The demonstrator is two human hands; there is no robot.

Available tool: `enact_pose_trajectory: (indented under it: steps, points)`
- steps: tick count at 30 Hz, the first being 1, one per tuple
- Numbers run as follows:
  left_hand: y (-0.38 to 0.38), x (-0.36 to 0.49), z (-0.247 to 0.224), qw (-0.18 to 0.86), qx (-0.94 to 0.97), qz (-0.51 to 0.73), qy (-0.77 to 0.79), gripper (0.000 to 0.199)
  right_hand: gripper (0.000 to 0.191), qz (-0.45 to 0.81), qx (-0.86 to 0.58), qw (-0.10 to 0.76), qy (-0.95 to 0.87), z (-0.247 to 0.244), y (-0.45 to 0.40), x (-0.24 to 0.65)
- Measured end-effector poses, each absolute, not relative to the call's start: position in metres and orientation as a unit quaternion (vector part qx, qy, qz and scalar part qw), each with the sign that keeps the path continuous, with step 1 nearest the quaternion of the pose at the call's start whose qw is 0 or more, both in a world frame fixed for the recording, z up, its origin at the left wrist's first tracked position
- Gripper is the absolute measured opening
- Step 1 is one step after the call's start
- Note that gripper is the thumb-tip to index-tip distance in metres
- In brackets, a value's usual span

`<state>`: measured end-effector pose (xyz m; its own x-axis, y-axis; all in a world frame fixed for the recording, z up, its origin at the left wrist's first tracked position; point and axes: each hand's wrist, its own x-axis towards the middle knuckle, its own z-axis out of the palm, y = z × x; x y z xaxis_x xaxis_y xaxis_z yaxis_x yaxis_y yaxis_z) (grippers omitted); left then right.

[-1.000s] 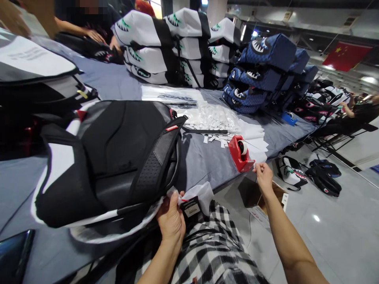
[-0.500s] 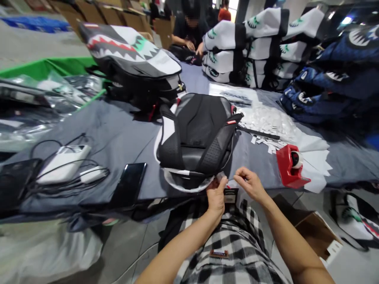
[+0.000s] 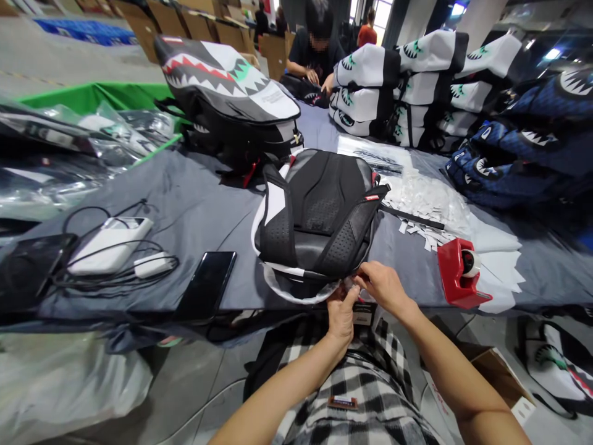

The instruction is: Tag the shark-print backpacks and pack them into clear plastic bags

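Note:
A black and white backpack [image 3: 319, 198] lies on the table with its padded back panel and shoulder straps facing up. My left hand [image 3: 341, 315] is closed at its near right corner, thumb pressed on a small piece of clear plastic [image 3: 351, 284]. Against that same spot, my right hand [image 3: 383, 287] has its fingertips pinched together; whatever they grip is hidden. Below the hands, a dark tag with a white label [image 3: 362, 313] hangs at the table edge, and a bit of red shows beside the fingers.
A red tape dispenser [image 3: 458, 275] stands to the right, near scattered white paper strips [image 3: 428, 233]. On the left lie a phone [image 3: 208, 281] and a white power bank [image 3: 111, 246] with cables. A shark-face backpack [image 3: 231, 93] and stacked bags [image 3: 365, 68] stand behind. A co-worker [image 3: 315, 55] sits opposite.
My right hand has moved left and in to meet my left hand at the backpack's corner. My left hand keeps its grip. The whole view has shifted slightly.

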<state>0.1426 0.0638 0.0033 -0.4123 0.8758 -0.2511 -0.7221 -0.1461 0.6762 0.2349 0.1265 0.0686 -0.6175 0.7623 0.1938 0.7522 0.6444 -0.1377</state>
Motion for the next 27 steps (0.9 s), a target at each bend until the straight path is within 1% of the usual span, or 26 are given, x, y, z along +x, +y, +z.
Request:
enact_pose_trajectory:
  steps: [5, 9, 11, 13, 15, 19, 21, 23, 24, 25, 26, 27]
  points:
    - [0.067, 0.144, -0.005, 0.513, 0.056, 0.755, 0.405, 0.042, 0.006, 0.090, -0.437, 0.125, -0.886, 0.072, 0.126, 0.238]
    - [0.070, 0.146, -0.015, 0.522, 0.036, 0.746, 0.413, 0.040, 0.010, 0.214, -0.434, 0.152, -0.862, 0.067, 0.128, 0.246]
    - [0.071, 0.146, -0.018, 0.523, 0.033, 0.747, 0.410, 0.040, 0.011, 0.276, -0.440, 0.149, -0.841, 0.062, 0.131, 0.247]
    - [0.071, 0.147, -0.019, 0.511, 0.034, 0.751, 0.415, 0.040, 0.010, 0.311, -0.454, 0.130, -0.825, 0.056, 0.134, 0.245]
    - [0.071, 0.146, -0.019, 0.500, 0.047, 0.753, 0.426, 0.038, 0.012, 0.297, -0.468, 0.100, -0.826, 0.053, 0.135, 0.240]
    - [0.071, 0.146, -0.015, 0.496, 0.067, 0.748, 0.436, 0.034, 0.022, 0.177, -0.504, 0.030, -0.845, 0.053, 0.131, 0.231]
    - [0.071, 0.146, -0.013, 0.496, 0.062, 0.748, 0.437, 0.032, 0.026, 0.135, -0.535, 0.023, -0.834, 0.054, 0.125, 0.230]
    - [0.070, 0.145, -0.010, 0.499, 0.056, 0.748, 0.433, 0.031, 0.023, 0.119, -0.552, 0.072, -0.822, 0.054, 0.118, 0.231]
    - [0.070, 0.145, -0.009, 0.504, 0.053, 0.748, 0.429, 0.031, 0.019, 0.125, -0.549, 0.117, -0.818, 0.053, 0.115, 0.232]
    - [0.069, 0.144, -0.007, 0.511, 0.050, 0.747, 0.423, 0.031, 0.019, 0.147, -0.538, 0.162, -0.814, 0.052, 0.113, 0.233]
    - [0.068, 0.143, -0.006, 0.519, 0.043, 0.744, 0.419, 0.032, 0.026, 0.188, -0.522, 0.198, -0.808, 0.051, 0.112, 0.235]
    - [0.068, 0.143, -0.005, 0.526, 0.033, 0.741, 0.416, 0.032, 0.036, 0.246, -0.503, 0.216, -0.800, 0.050, 0.111, 0.236]
